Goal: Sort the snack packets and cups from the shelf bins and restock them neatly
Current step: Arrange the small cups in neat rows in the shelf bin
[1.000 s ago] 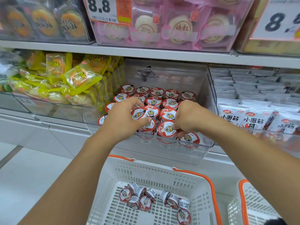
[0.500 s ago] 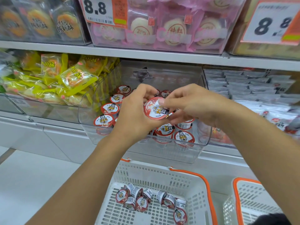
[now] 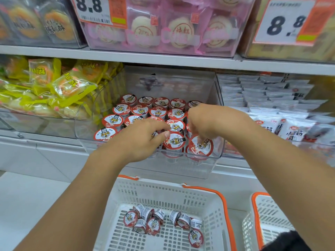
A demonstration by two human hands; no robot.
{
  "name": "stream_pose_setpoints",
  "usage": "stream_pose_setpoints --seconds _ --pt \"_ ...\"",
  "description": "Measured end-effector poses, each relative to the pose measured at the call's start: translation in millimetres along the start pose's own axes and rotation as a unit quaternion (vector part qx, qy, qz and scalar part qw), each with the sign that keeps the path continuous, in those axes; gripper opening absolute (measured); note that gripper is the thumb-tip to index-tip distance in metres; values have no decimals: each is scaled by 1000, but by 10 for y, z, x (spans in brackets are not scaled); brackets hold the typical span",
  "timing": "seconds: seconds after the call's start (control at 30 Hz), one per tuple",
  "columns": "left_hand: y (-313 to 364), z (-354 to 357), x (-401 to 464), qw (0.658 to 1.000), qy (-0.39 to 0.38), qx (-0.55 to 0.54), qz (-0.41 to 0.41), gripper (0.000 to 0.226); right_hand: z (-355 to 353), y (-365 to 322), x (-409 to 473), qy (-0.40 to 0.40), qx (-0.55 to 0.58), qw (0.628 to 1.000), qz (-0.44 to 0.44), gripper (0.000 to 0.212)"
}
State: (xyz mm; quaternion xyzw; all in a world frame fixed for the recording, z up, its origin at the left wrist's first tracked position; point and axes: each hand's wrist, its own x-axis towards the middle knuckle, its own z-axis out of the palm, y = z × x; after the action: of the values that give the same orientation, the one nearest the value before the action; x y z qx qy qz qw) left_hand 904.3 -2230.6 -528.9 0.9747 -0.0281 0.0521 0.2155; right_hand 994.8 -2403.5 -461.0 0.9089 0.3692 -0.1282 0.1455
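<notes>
- Most of the small round cups with red-and-white tiger-print foil lids [image 3: 140,109] already stand lid-up in tidy rows inside the clear plastic shelf bin [image 3: 199,169]; the back rows look finished, to my eye.
- Front right of that bin is less settled: one cup [image 3: 203,146] sits tilted against the front wall, lid facing outward rather than up.
- Right hand [image 3: 208,122] hangs curled over that corner, fingertips down on or around the tilted cup; whether it truly pinches it cannot be told, since the fingers hide the contact.
- Left hand [image 3: 143,138] lies over the front middle row with fingers stretched out and loose, the forefinger reaching to a lid [image 3: 175,125]; it holds nothing that I can see.
- Roughly ten more of the same cups [image 3: 151,221] lie jumbled on their sides in the white perforated plastic basket with orange rim [image 3: 224,205] below the shelf, so that lot is not yet restocked.
- Judging by this, the cup bin is well over halfway done; left are straightening the front corner and moving the basket cups up.
- Yellow crinkly snack packets [image 3: 68,86] in the left bin lie heaped, probably awaiting sorting; white flat packets [image 3: 262,93] at right look stacked.
- Second white basket [image 3: 266,214] stands beside the first, contents hidden.
</notes>
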Motion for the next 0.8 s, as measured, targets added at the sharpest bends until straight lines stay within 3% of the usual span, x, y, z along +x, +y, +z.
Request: stream_pose_setpoints --seconds 0.1,0.3,0.4,0.47,0.57,0.6,0.67,0.73,0.8 --pt "-3 23 -6 998 -55 18 6 41 -4 -2 3 23 19 999 24 37" --pt "12 28 -7 998 -50 23 18 55 46 -66 -44 96 50 992 58 36" --pt "15 47 -21 998 -49 25 21 48 65 -95 -38 111 47 990 70 29" --pt "29 24 -30 999 -13 21 42 46 37 -86 -59 142 43 987 64 21" --pt "201 -111 -128 988 120 -17 100 41 -109 -23 -348 172 122 977 4 7" --pt "266 -172 -200 981 149 -56 107 33 -143 1 -491 134 179 974 -38 7" --pt "357 -300 -403 980 127 -128 90 25 -92 -30 -712 -35 294 949 -111 7" --pt "368 -309 -589 990 4 -141 28 30 195 -172 -669 -210 268 932 -125 11" --pt "336 -142 -593 981 -160 -84 -66 28 654 -382 -404 -300 179 934 -79 26"
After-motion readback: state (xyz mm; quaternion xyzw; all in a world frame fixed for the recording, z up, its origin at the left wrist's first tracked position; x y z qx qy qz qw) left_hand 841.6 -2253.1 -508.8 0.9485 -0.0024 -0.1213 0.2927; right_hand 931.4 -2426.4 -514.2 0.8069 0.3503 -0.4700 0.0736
